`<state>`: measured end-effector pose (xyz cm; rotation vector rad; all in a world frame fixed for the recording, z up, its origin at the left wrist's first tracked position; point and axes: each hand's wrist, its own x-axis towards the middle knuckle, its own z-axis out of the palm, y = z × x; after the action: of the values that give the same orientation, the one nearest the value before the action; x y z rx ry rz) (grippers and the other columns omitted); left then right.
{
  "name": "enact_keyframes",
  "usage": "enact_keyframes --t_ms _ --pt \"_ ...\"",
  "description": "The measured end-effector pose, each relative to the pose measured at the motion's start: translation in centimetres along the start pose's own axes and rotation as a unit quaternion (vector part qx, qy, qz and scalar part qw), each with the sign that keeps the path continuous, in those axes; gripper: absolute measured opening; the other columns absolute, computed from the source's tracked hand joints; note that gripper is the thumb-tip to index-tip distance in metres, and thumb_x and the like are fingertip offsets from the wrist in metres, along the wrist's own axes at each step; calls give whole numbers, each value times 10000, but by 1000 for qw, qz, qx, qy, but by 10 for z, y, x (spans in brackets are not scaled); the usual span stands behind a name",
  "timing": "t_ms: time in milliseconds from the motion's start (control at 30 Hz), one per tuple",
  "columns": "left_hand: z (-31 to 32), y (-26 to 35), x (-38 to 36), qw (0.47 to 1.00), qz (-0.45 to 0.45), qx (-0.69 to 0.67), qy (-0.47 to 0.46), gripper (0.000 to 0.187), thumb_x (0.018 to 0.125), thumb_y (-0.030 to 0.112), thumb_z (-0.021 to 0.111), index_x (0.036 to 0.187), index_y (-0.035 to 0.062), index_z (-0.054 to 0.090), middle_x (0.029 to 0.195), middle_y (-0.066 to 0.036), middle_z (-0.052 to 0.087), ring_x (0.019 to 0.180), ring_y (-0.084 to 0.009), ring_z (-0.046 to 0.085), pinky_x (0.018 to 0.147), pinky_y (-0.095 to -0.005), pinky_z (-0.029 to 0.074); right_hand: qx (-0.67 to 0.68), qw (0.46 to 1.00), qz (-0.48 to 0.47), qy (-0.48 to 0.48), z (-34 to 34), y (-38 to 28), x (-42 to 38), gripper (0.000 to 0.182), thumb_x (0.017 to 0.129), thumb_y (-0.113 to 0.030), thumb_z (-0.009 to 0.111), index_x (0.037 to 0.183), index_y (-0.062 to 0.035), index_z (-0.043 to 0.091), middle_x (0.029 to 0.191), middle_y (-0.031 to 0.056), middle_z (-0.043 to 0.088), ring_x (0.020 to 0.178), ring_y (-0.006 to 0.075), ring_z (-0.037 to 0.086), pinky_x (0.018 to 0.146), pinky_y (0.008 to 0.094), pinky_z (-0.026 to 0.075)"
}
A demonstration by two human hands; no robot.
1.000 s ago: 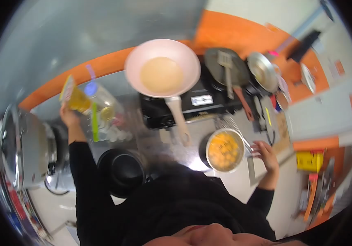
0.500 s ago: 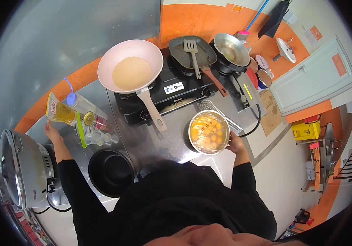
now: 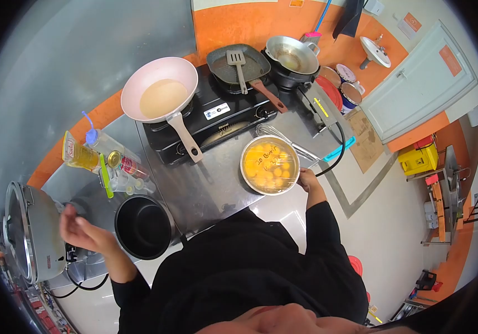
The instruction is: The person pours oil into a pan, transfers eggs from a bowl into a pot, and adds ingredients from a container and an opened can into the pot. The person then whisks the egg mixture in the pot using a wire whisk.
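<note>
My right hand grips the side of a round white-rimmed bowl. Several egg yolks show through clear plastic wrap stretched over its top, which has dark handwriting. Off to the left, my left hand is raised with its fingers apart and nothing in it. It is between a large silver electric cooker and a deep black pot. A pouch of yellow oil leans near the wall, beside a clear squeeze bottle. A whisk lies just behind the bowl.
A black two-burner stove carries a pink frying pan and a grey square pan with a slotted turner in it. Right of these sits a metal wok. A black hose curves past the counter's right end.
My left hand has left the oil pouch and come down and back toward me beside the black pot. My right hand still holds the bowl. The view has shifted slightly.
</note>
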<state>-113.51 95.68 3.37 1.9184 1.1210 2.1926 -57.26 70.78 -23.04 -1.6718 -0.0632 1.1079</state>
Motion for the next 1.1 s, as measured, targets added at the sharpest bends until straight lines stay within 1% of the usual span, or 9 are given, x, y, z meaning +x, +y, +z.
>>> enact_keyframes --t_ms 133,200,267,367,433,467,633,900,1100 --pt "13 63 -45 959 212 -64 -177 223 920 73 512 1137 45 466 984 -146 594 912 -317 620 825 -414 512 1 999 -24 -22 -4 2 10 216 894 17 601 1095 76 655 991 141 713 838 221 717 779 330 602" --pt "28 88 -67 935 173 -144 -275 99 829 50 598 923 73 579 931 -114 623 832 -320 648 726 -395 529 -15 999 -36 -30 -8 5 16 215 884 13 616 1086 70 660 982 136 712 831 214 714 774 328 601" --pt "47 100 -90 895 116 -187 -387 189 788 -23 621 958 58 626 983 -130 655 867 -296 661 769 -379 534 -49 996 -64 -38 -12 7 18 203 873 6 628 1068 48 659 938 103 703 817 190 701 756 317 592" --pt "86 118 -126 835 -27 -164 -525 146 855 26 609 999 36 627 1009 -145 658 880 -271 662 793 -359 529 -38 994 -94 -31 -18 1 12 192 911 -26 600 1093 20 640 947 86 700 813 185 698 762 314 587" --pt "116 114 -172 700 -344 -128 -612 188 979 136 535 1123 27 585 1070 -112 655 892 -213 660 807 -328 525 -40 993 -97 -47 -27 -1 16 194 888 -12 597 1079 14 620 914 72 681 782 164 675 731 295 578" --pt "128 106 -200 700 -347 -126 -611 188 979 136 535 1123 27 585 1070 -112 655 892 -213 660 807 -328 525 -40 993 -101 -49 -26 -3 12 186 873 7 583 1056 12 618 885 66 668 748 151 655 707 285 570" --pt "183 107 -297 450 -690 -148 -546 347 1030 295 506 1207 3 441 1094 -146 618 883 -213 671 810 -340 571 -59 987 -89 -122 -33 -8 12 223 858 24 562 1078 11 587 896 62 642 721 137 629 678 270 558" --pt "211 142 -336 591 -695 -61 -405 202 1032 178 433 1111 5 365 967 -166 579 765 -229 690 688 -364 635 -121 939 137 -290 -23 -52 34 226 967 -57 517 1146 61 586 953 121 658 771 197 678 752 338 611" --pt "212 155 -330 631 -668 -67 -389 193 1028 151 416 1153 12 369 1017 -141 557 813 -234 688 675 -374 642 -133 940 151 -276 -25 -39 61 170 932 -22 558 1073 65 594 882 94 649 748 177 661 753 326 601"
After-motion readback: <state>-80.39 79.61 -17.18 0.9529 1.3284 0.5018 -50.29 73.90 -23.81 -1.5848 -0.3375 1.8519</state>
